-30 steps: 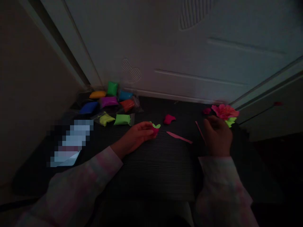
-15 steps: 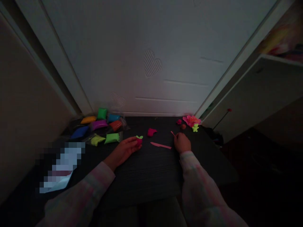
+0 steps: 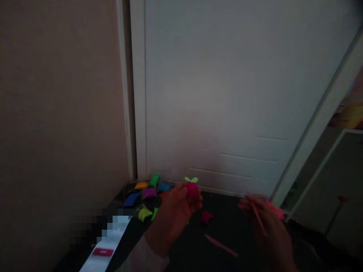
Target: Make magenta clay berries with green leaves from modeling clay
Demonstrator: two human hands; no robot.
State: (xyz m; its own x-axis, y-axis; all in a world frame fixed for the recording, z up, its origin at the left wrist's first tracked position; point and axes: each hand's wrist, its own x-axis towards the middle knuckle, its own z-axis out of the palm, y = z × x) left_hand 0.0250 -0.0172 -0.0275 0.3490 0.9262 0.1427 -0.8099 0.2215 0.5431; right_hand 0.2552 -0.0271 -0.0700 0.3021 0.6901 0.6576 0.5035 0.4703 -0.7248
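My left hand [image 3: 172, 215] is raised above the dark table [image 3: 227, 230], fingers closed round a small pink clay piece with green leaves on top [image 3: 192, 187]. My right hand [image 3: 268, 226], also lifted, pinches a thin pink stick [image 3: 257, 216]. A pink clay lump [image 3: 206, 217] and a flat pink clay knife [image 3: 221, 245] lie on the table between my hands. The pink clay flower [image 3: 275, 210] shows only as a sliver behind my right hand.
Several bright clay packets [image 3: 147, 190] sit in the far left corner of the table. A blurred-out paper [image 3: 106, 241] lies at the front left. A white door [image 3: 227, 94] stands behind the table, with a white cabinet [image 3: 329, 189] at the right.
Both hands have risen off the table, the left lifting the pink piece with leaves, the right taking up the thin stick. The camera has tilted upward and leftward.
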